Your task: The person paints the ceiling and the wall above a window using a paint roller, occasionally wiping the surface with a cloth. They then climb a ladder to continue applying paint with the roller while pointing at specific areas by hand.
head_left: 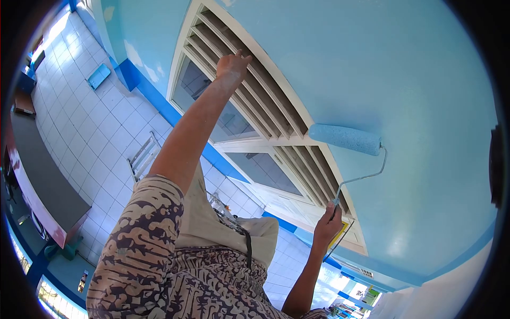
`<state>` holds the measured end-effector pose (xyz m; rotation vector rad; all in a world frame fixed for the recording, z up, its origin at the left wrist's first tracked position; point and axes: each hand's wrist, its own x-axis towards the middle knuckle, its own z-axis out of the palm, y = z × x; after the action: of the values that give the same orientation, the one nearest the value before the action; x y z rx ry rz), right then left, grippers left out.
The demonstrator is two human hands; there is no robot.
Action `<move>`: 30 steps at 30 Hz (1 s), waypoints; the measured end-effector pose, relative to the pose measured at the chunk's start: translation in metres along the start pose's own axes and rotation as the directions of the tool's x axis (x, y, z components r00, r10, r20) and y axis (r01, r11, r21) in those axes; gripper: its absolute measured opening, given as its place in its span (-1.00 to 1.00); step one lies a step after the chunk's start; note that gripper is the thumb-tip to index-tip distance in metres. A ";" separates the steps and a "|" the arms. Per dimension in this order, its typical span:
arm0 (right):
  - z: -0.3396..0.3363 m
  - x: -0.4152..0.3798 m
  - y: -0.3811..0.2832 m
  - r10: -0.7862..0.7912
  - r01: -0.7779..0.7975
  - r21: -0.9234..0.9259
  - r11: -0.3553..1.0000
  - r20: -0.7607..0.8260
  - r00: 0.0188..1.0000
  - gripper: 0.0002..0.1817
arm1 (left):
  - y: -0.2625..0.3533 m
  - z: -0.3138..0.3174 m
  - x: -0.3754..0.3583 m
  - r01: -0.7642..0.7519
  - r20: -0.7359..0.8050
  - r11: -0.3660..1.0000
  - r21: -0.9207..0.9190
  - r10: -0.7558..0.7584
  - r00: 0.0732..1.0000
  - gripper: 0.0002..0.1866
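Observation:
My right hand (328, 228) is wrapped round the handle of a paint roller. Its bent wire frame leads up to the fluffy roller sleeve (348, 139), coated in light blue paint, which lies against the light blue wall (414, 80) beside the vent frame. My left hand (232, 66) reaches up to the cream louvre slats (265, 109) above the window, its fingers curled over the edge of one slat; the fingertips are partly hidden. Pale paint marks show on the left wrist.
Far below is a white tiled floor (101, 127) with a ladder (144, 157) and a blue paint tray (99, 76). A long dark-topped counter (42, 159) curves along the left. Glass window panes (265, 171) sit under the slats. Unpainted pale patches mark the wall at upper left.

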<state>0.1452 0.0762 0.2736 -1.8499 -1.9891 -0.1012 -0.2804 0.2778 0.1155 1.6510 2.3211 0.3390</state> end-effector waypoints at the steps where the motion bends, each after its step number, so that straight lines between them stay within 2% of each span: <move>1: 0.003 0.000 -0.001 -0.008 0.008 0.035 0.999 -0.003 1.000 -0.67 | -0.001 -0.001 -0.001 -0.009 -0.013 1.000 0.007 0.009 1.000 -0.38; 3: 0.014 0.002 -0.009 -0.034 0.036 0.080 0.996 -0.018 0.999 -0.66 | 0.001 -0.001 -0.002 -0.022 -0.024 1.000 0.018 0.022 0.999 -0.46; 6: 0.036 0.015 -0.039 -0.070 0.072 0.119 0.990 -0.027 0.997 -0.64 | -0.002 -0.001 -0.001 0.003 -0.004 1.000 0.006 -0.003 1.000 -0.40; 9: 0.054 0.032 -0.056 -0.116 0.112 0.095 0.989 0.038 0.993 -0.63 | -0.007 0.004 0.001 -0.016 -0.028 1.000 -0.019 0.015 0.999 -0.33; 12: 0.047 0.036 -0.087 -0.065 0.055 0.122 0.991 0.083 0.994 -0.62 | -0.008 0.002 0.001 0.009 0.020 1.000 -0.002 -0.009 1.000 -0.22; 14: 0.043 0.034 -0.076 -0.074 0.066 0.100 0.993 0.072 0.995 -0.62 | -0.006 -0.003 -0.003 -0.003 0.022 1.000 -0.006 0.003 1.000 -0.29; 19: 0.023 0.019 -0.021 -0.078 0.077 0.127 0.989 0.005 0.997 -0.62 | -0.009 0.001 -0.001 0.010 0.015 0.999 -0.049 -0.009 1.000 -0.26; 21: 0.022 0.016 -0.005 -0.002 -0.006 0.176 0.984 0.046 0.999 -0.63 | -0.008 0.002 0.001 0.007 0.003 0.998 -0.063 -0.007 1.000 -0.22; 22: 0.028 0.015 -0.003 0.002 -0.009 0.178 0.984 0.038 0.999 -0.63 | -0.008 0.001 -0.001 0.004 0.007 0.997 -0.073 -0.003 1.000 -0.27; 24: 0.045 0.017 -0.003 0.138 -0.176 0.328 0.928 0.138 0.981 -0.63 | -0.006 -0.002 -0.004 -0.004 -0.002 0.997 -0.078 0.004 1.000 -0.32; 26: 0.056 0.022 -0.030 0.194 -0.273 0.472 0.838 0.209 0.958 -0.63 | -0.006 -0.003 -0.006 0.004 0.017 0.998 -0.063 -0.003 1.000 -0.32; 28: 0.069 0.033 -0.055 0.166 -0.242 0.558 0.793 0.184 0.969 -0.64 | -0.006 -0.007 -0.008 -0.004 0.012 0.999 -0.051 0.004 1.000 -0.29; 30: 0.078 0.043 -0.086 0.122 -0.203 0.649 0.733 0.168 0.978 -0.66 | -0.006 -0.010 -0.009 0.003 0.072 0.999 -0.052 0.001 0.997 -0.24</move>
<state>0.0408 0.1330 0.2376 -1.5436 -1.6026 0.7014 -0.2869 0.2672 0.1236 1.6104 2.2414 0.3316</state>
